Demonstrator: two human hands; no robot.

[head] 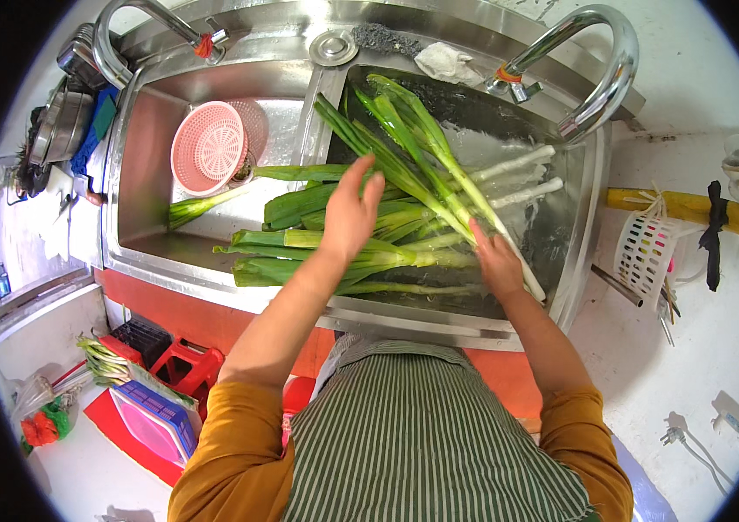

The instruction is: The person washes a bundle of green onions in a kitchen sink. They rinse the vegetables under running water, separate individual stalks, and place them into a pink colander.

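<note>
Several large green onions (408,176) with long green leaves and white stalks lie in the water-filled right basin (542,274) of a steel double sink, their leaves reaching over the divider. My right hand (498,261) is closed around the stalks of a few of them, its fingers partly hidden at the water. Above the leaves, my left hand (355,212) has its fingers apart and seems to hold nothing. A pink plastic colander (209,149) leans in the left basin (147,163), with a short green onion piece (203,207) below it.
Curved faucets rise behind the left (105,49) and right (624,59) basins. A white cloth (444,63) and a round steel drain strainer (333,47) lie on the back ledge. Metal pots (62,127) stand at left. A white perforated basket (643,251) hangs at right.
</note>
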